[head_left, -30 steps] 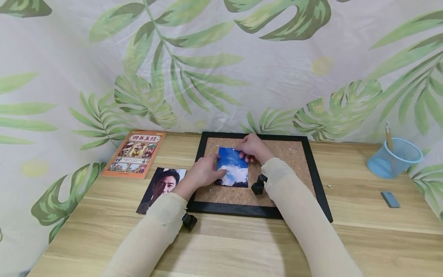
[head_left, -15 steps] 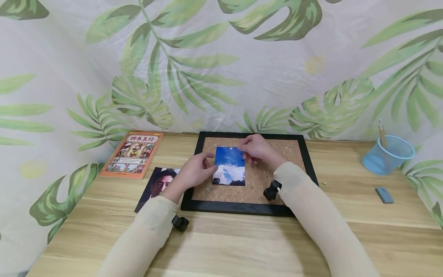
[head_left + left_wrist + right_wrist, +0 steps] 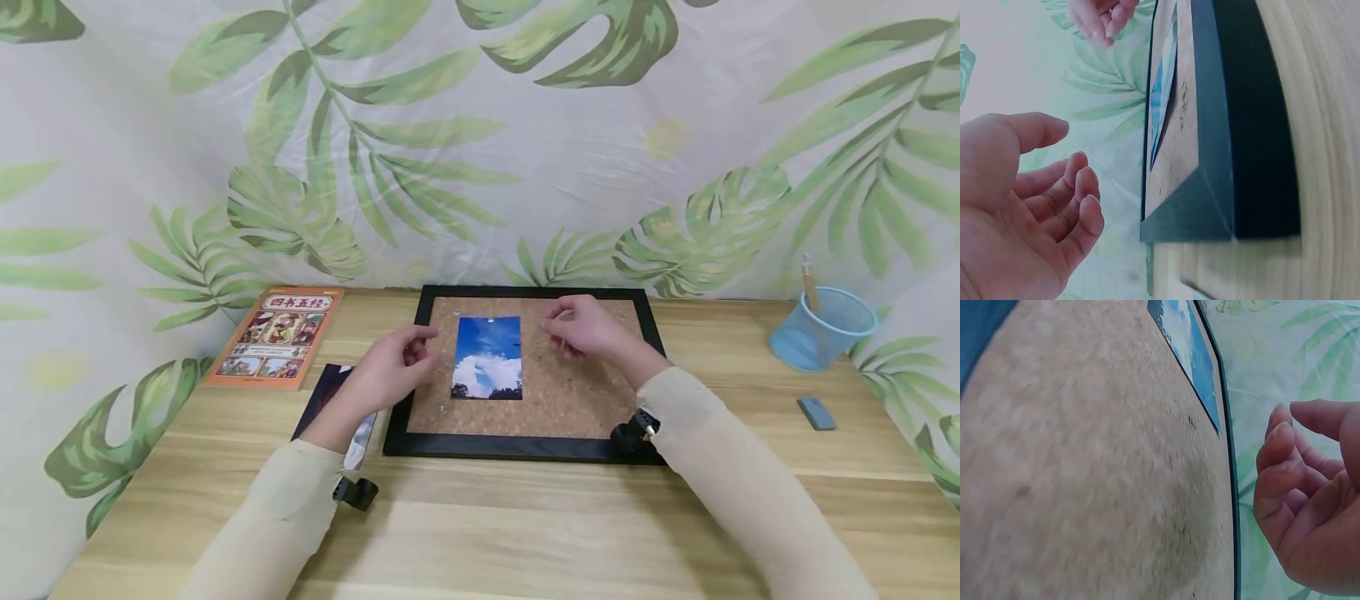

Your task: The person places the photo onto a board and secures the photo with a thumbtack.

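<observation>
A photo of blue sky and clouds (image 3: 486, 367) lies on the cork board (image 3: 570, 408), with a small pale pin at its top edge. My left hand (image 3: 392, 363) hovers to the left of the photo, over the board's black frame, its fingers loosely bent and holding nothing. The left wrist view shows the gap between the thumb and fingers of that hand (image 3: 1035, 200). To the photo's right, above the cork, is my right hand (image 3: 588, 327). Its thumb and forefinger come close together in the right wrist view, and nothing shows in that hand (image 3: 1310, 500).
A portrait photo (image 3: 318, 400) lies left of the board, partly covered by my left forearm. Behind it is an orange book (image 3: 277, 337). At the right stand a blue mesh pencil cup (image 3: 817, 329) with a pencil (image 3: 810, 283) and a grey-blue eraser (image 3: 816, 413). Several clear pins sit in the cork.
Both hands have left the sky photo and drawn apart, left hand to the left and right hand to the right. The photo stays on the cork. The head view has shifted slightly.
</observation>
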`<action>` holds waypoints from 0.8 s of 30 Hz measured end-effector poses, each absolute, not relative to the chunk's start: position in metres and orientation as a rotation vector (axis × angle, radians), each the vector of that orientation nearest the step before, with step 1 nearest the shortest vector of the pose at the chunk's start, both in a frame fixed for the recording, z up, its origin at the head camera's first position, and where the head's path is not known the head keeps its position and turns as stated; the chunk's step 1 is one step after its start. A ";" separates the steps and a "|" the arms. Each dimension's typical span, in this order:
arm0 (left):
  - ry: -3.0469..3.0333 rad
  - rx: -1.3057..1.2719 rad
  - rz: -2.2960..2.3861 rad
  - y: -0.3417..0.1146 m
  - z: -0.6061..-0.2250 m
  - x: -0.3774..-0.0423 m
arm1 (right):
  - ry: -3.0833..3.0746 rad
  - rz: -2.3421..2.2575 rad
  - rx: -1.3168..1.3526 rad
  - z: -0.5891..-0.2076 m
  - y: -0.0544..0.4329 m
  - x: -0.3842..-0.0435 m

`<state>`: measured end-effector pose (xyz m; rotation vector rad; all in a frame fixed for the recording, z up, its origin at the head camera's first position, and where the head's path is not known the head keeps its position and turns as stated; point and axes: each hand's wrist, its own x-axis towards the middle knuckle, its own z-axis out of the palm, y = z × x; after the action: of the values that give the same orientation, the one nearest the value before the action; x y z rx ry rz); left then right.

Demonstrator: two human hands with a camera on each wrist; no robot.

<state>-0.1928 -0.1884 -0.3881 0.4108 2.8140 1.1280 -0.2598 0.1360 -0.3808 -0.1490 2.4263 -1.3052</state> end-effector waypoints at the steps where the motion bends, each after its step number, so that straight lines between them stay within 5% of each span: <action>1: 2.819 0.411 1.122 -0.191 -0.388 -0.192 | 2.422 -1.308 -0.151 -0.381 0.139 -0.258; 24: 2.856 0.297 0.974 -0.243 -0.383 -0.175 | 2.490 -1.330 -0.271 -0.376 0.216 -0.218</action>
<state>-0.1750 -0.2427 -0.3834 0.2970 2.8559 0.9740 -0.2176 0.2161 -0.3761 -0.2709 2.4899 -1.3296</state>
